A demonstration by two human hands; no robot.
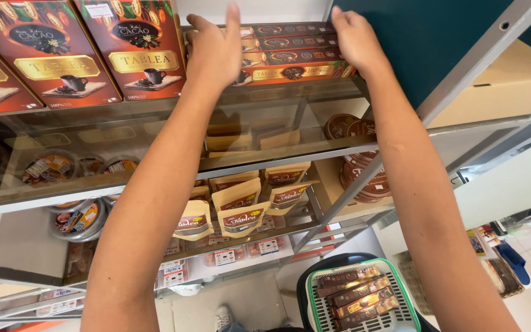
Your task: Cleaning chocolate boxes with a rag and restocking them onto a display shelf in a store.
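Both my arms reach up to the top glass shelf (93,114). My left hand (213,46) presses flat against the left end of a stack of flat red-brown boxes (293,58) lying on their sides. At the stack's right end, my right hand (354,37) rests on its upper corner, fingers curled over it. The stack sits between the two hands. Two tall red-brown boxes (87,49) with a cup picture stand upright just left of my left hand.
Lower glass shelves hold tan stand-up pouches (241,206), round brown tins (364,175) and round clear-lidded tubs (78,218). A green-rimmed basket (357,301) with several brown bars sits below on the floor. A metal upright (462,67) runs diagonally at right.
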